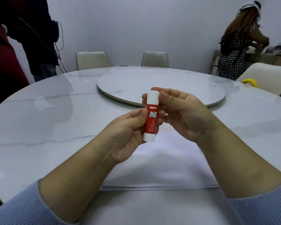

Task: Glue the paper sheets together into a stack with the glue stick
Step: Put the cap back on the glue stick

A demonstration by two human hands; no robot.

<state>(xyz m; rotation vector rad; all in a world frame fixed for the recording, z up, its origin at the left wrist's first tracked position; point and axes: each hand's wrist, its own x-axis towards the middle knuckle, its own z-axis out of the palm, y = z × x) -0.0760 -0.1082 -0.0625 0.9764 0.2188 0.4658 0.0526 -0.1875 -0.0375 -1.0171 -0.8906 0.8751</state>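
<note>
On the near part of the surface [39, 127] lie the paper sheets [152, 168], and above them both hands hold the glue stick [151, 116] upright. The left hand [126, 135] grips the red body and the right hand [182, 111] pinches the white cap [152, 98]. If the cap comes off with a sudden pull, the stick may slip and fall on the sheets.

Both hands raised, left hand [128, 127] and right hand [182, 111] fingers curled.

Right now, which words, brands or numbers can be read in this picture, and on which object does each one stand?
"DIY": white letters at the top of the red label on the glue stick.
"GLUE STICK": white letters below it on the same label.
Fine print lower on the label: too small to read.
No other text shows.
</note>
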